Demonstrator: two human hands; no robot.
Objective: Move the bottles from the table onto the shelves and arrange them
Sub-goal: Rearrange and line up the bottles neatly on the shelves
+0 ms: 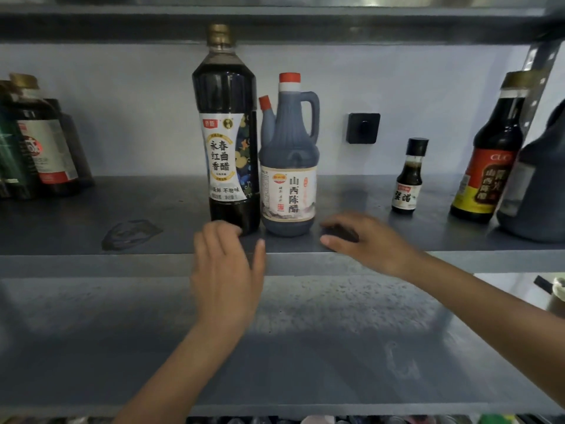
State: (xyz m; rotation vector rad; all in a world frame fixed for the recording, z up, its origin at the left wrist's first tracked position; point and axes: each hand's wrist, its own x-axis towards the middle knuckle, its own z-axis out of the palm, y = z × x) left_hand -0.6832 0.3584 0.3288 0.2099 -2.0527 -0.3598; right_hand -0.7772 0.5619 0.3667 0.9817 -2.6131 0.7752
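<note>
Nearest, left hand grip loose, empty, right hand grip alike, grey shelf, pale wall

**Findings: Fixtures and Incidental Items Around the Rack**

Back wall: pale blue-grey paint, plain, running the full width of the view.

Wall fitting: a black square plate with a round dark centre, mounted on the back wall right of middle. Its type cannot be determined.

Surface marks: a dark, glossy smear lies on the left part of the middle shelf. A faint pale scuff shows on the lower shelf, towards the right.

Right edge, under the middle shelf: a pale round container with a dark piece across its top, blurred and partly cut off.

Bottom edge: a row of coloured items, too blurred to identify.
</note>
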